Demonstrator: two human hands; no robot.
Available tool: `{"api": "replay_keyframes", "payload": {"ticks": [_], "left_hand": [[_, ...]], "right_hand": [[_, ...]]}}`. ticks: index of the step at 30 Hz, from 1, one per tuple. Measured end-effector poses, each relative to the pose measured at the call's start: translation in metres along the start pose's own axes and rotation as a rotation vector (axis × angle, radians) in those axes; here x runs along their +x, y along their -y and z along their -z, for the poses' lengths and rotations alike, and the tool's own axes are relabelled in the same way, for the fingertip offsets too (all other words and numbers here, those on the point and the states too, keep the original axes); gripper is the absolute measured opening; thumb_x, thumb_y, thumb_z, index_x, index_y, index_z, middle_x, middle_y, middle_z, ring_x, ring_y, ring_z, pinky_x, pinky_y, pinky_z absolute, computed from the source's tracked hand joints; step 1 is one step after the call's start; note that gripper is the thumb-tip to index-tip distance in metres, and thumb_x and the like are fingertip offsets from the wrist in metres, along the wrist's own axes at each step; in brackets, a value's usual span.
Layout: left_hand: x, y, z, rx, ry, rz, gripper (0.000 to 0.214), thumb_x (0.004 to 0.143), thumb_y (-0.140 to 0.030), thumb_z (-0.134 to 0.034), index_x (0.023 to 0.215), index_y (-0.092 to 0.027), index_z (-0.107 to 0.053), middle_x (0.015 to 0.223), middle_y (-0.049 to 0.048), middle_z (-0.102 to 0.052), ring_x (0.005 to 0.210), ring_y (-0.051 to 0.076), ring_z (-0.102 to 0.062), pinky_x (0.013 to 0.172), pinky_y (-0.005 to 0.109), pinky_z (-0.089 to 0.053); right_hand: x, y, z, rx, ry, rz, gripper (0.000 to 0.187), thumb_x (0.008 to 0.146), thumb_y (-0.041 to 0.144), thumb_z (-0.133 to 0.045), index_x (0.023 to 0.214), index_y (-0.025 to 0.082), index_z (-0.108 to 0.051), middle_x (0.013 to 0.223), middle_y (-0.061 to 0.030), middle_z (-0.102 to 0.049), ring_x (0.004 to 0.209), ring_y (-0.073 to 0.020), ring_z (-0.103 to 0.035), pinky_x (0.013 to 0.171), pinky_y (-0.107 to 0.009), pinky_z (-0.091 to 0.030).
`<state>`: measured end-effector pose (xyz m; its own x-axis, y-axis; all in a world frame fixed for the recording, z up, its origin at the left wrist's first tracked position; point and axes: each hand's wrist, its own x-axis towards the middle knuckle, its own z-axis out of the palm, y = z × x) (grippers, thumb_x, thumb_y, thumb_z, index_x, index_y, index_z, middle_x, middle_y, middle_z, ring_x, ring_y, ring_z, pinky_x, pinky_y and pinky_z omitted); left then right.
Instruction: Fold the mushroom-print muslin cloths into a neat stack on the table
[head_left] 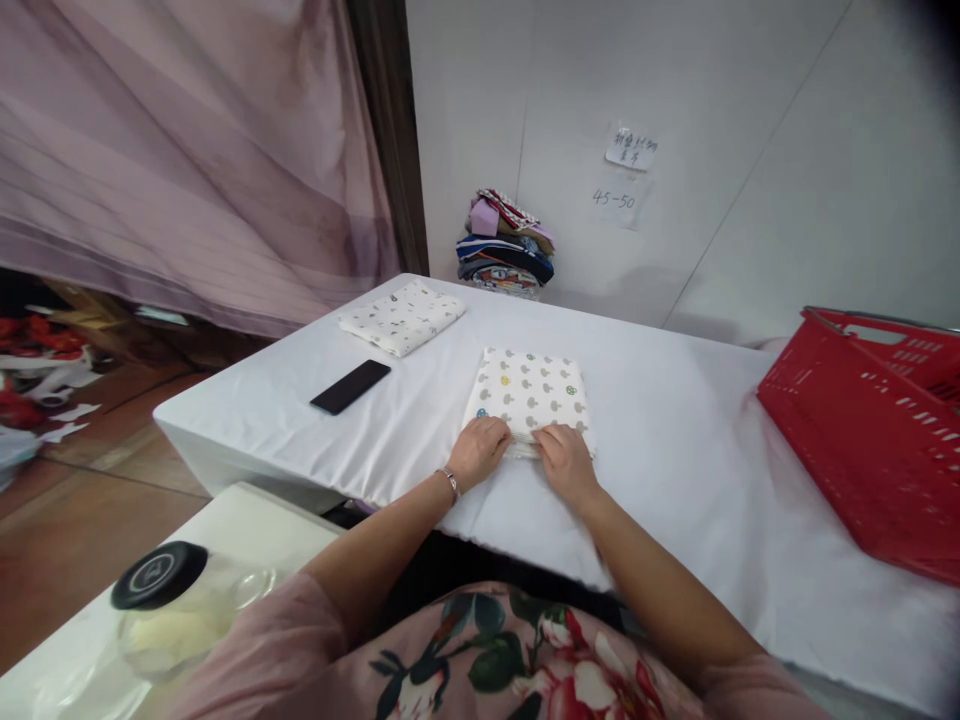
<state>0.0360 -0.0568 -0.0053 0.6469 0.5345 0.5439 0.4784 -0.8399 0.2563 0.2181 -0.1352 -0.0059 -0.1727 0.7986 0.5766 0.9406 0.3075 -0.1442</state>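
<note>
A folded white cloth (529, 392) printed with grey shapes and a few coloured ones lies flat in front of me on the white-covered table (675, 440). At its near left corner, my left hand (481, 448) is closed on the folded edge and wears a bracelet at the wrist. My right hand (564, 458) grips the same near edge further right, fingers bent over the layers. Both thumbs are mostly hidden. Another folded white cloth (405, 316) with small dark prints rests at the far left of the table.
A black phone (350, 387) lies left of the cloth. At the back against the wall is a pile of folded clothes (506, 245). A red plastic basket (862, 440) stands on the right. A clear jar with a black lid (159, 575) is on a lower white surface at the left.
</note>
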Motion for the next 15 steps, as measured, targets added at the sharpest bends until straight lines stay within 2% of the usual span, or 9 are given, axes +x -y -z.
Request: {"api": "replay_keyframes", "payload": {"ticks": [4,8,12,15], "left_hand": [[-0.004,0.003,0.007,0.084,0.015,-0.051,0.018,0.086,-0.022,-0.052,0.102,-0.018,-0.056,0.094,0.0059,-0.062,0.089,0.021,-0.055,0.078,0.036,-0.042],[-0.008,0.006,0.015,0.155,0.034,-0.073,0.015,0.086,-0.015,-0.048,0.094,-0.019,-0.06,0.091,0.0055,-0.062,0.088,0.021,-0.054,0.077,0.035,-0.041],[-0.011,0.007,0.018,0.181,0.094,-0.087,0.019,0.083,-0.009,-0.046,0.091,-0.019,-0.061,0.09,0.0052,-0.062,0.086,0.02,-0.054,0.074,0.034,-0.04],[-0.012,0.01,0.02,0.172,0.086,-0.053,0.022,0.08,-0.007,-0.047,0.092,-0.02,-0.06,0.094,0.0057,-0.062,0.089,0.021,-0.053,0.076,0.035,-0.041]], "right_hand": [[-0.001,-0.003,0.002,0.002,-0.003,0.024,0.024,0.091,0.016,-0.041,0.101,0.017,-0.063,0.09,-0.0071,-0.06,0.083,-0.02,-0.048,0.073,-0.033,-0.034],[-0.004,-0.007,0.004,-0.013,0.007,0.038,0.024,0.091,0.015,-0.042,0.1,0.019,-0.064,0.091,-0.0067,-0.06,0.084,-0.0197,-0.048,0.072,-0.033,-0.034],[-0.009,-0.01,0.003,-0.016,0.046,0.068,0.024,0.091,0.016,-0.043,0.1,0.02,-0.065,0.09,-0.0061,-0.06,0.084,-0.0194,-0.048,0.072,-0.032,-0.035],[-0.01,-0.011,0.003,-0.014,0.045,0.062,0.024,0.091,0.017,-0.043,0.101,0.02,-0.065,0.091,-0.0062,-0.06,0.083,-0.0192,-0.048,0.072,-0.032,-0.035]]}}
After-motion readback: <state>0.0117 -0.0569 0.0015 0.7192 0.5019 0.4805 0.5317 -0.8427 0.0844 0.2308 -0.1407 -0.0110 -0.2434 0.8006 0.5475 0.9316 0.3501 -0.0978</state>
